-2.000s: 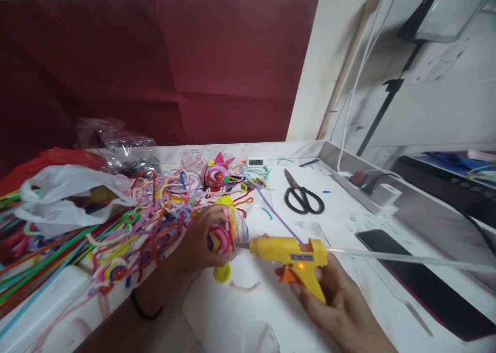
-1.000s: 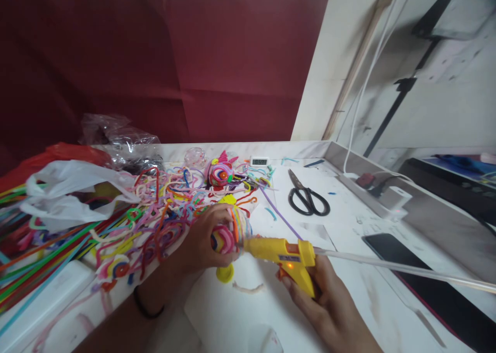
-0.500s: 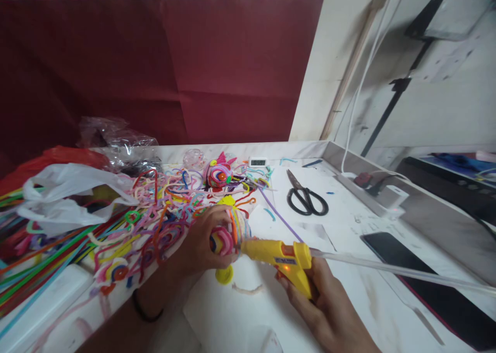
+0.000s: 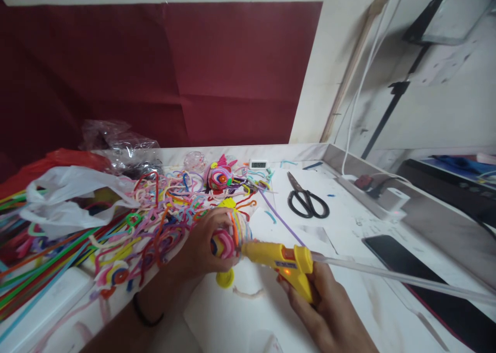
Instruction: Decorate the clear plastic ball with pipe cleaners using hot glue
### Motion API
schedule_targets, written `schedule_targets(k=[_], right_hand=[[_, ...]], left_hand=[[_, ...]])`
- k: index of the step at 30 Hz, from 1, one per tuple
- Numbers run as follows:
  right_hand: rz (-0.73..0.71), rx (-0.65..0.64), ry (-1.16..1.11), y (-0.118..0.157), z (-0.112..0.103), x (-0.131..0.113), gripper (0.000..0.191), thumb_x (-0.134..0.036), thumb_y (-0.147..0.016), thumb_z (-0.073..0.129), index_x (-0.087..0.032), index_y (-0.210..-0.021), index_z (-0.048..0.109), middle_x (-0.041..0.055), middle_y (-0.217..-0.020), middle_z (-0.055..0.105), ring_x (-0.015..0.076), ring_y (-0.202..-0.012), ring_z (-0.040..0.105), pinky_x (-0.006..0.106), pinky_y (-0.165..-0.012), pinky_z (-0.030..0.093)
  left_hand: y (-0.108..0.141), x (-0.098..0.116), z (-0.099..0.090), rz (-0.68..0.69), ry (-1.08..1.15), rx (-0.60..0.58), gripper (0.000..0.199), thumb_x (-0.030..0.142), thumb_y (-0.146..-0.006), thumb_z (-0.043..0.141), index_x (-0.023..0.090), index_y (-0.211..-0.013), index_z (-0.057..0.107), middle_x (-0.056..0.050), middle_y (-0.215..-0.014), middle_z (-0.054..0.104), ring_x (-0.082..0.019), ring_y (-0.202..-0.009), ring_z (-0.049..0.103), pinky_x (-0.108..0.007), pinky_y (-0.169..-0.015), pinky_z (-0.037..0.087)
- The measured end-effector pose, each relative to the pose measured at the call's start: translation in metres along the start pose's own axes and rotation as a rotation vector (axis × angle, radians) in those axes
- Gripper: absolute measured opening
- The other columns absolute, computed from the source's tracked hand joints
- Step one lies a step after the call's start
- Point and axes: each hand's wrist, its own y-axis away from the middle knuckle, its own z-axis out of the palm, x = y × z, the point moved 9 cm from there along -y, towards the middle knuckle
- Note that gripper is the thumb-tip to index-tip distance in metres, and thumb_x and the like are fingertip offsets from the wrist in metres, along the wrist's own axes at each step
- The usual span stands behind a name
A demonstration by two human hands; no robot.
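Note:
My left hand is closed around a ball-shaped pipe-cleaner figure wound in coloured bands, with a yellow tuft on top and a yellow disc at its underside. In my right hand is a yellow glue gun, gripped by its handle, a small orange light glowing on its side. A long translucent glue stick runs out of its back to the right. The gun's nozzle meets the right side of the figure; whether glue is coming out is hidden.
Loose pipe cleaners cover the left, around a second round figure. Black-handled scissors, a phone, a small digital clock and a power strip lie farther right. A white plastic bag sits left.
The whole view has shifted down slightly. Both hands, the figure and the glue gun keep nearly the same positions relative to each other.

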Motion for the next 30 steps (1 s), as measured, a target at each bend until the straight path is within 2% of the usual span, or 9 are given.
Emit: schedule_targets(k=[6, 11, 18, 24, 30], right_hand=[[0.001, 0.036, -0.042, -0.003, 0.002, 0.000, 0.032, -0.049, -0.095, 0.051, -0.023, -0.113, 0.052, 0.0064, -0.080, 0.071, 0.0230, -0.077, 0.069, 0.028, -0.060, 0.052], [-0.053, 0.081, -0.050, -0.006, 0.003, -0.007, 0.027, -0.045, -0.095, 0.052, -0.024, -0.111, 0.053, 0.0082, -0.090, 0.075, 0.0240, -0.082, 0.072, 0.029, -0.062, 0.053], [-0.077, 0.124, -0.016, -0.006, 0.005, -0.008, 0.029, -0.046, -0.095, 0.051, -0.023, -0.113, 0.051, 0.0093, -0.092, 0.076, 0.0249, -0.081, 0.073, 0.029, -0.061, 0.053], [-0.093, 0.129, 0.011, -0.005, 0.006, -0.009, 0.033, -0.049, -0.095, 0.050, -0.022, -0.112, 0.053, 0.0071, -0.077, 0.074, 0.0229, -0.069, 0.071, 0.027, -0.055, 0.051], [-0.130, 0.103, 0.028, -0.009, 0.009, -0.010, 0.026, -0.041, -0.096, 0.050, -0.022, -0.114, 0.048, 0.0092, -0.088, 0.077, 0.0214, -0.072, 0.073, 0.025, -0.053, 0.050]], left_hand=[[0.001, -0.002, 0.001, -0.008, -0.003, 0.002, 0.068, 0.022, -0.056, 0.084, 0.030, -0.114, 0.050, -0.010, -0.125, 0.061, -0.033, -0.117, 0.060, -0.052, -0.098, 0.050], [0.002, -0.003, 0.001, -0.004, -0.011, -0.001, 0.066, 0.023, -0.057, 0.083, 0.030, -0.114, 0.049, -0.009, -0.124, 0.061, -0.033, -0.117, 0.060, -0.052, -0.099, 0.050], [0.002, -0.002, 0.001, 0.005, 0.004, 0.010, 0.061, 0.022, -0.061, 0.080, 0.029, -0.113, 0.049, -0.009, -0.124, 0.060, -0.032, -0.118, 0.059, -0.051, -0.100, 0.049], [0.000, 0.001, 0.000, -0.005, -0.010, 0.006, 0.060, 0.019, -0.060, 0.079, 0.026, -0.112, 0.050, -0.009, -0.123, 0.061, -0.032, -0.117, 0.060, -0.048, -0.099, 0.049], [0.001, -0.001, 0.001, 0.018, -0.019, 0.004, 0.066, 0.020, -0.058, 0.081, 0.028, -0.115, 0.049, -0.009, -0.125, 0.060, -0.032, -0.118, 0.059, -0.048, -0.100, 0.049]])
